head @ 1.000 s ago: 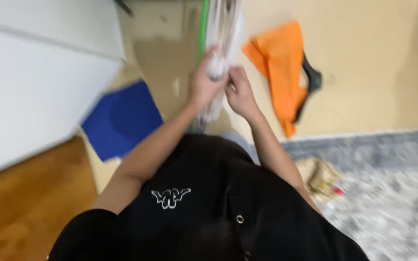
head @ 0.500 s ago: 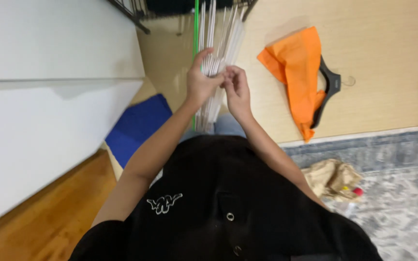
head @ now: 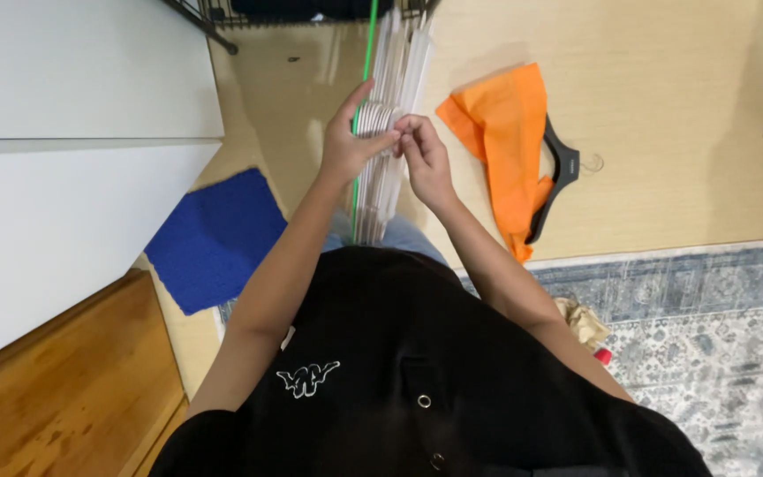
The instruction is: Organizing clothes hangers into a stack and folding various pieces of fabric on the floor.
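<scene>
Both hands up at centre, far from the body, working a bundle of white hangers [head: 392, 132] that hangs upright. Left hand [head: 348, 146] closed around the bundle's left edge, thumb pressed on the stacked hooks, forefinger raised free. Right hand [head: 424, 157] pinching at the same hooks from the right, fingertips touching the left thumb; probably gripping a single hook, though too small to tell. One green hanger [head: 366, 106] along the bundle's left side. Right of the hands, an orange cloth [head: 505, 141] on the pale floor, over a black hanger [head: 560, 177]. Left and near, a blue mat [head: 214, 238], beside a white cabinet [head: 64, 177]. Near right, a patterned rug [head: 717, 336], its edge just short of the cloth. Bare floor far right.
</scene>
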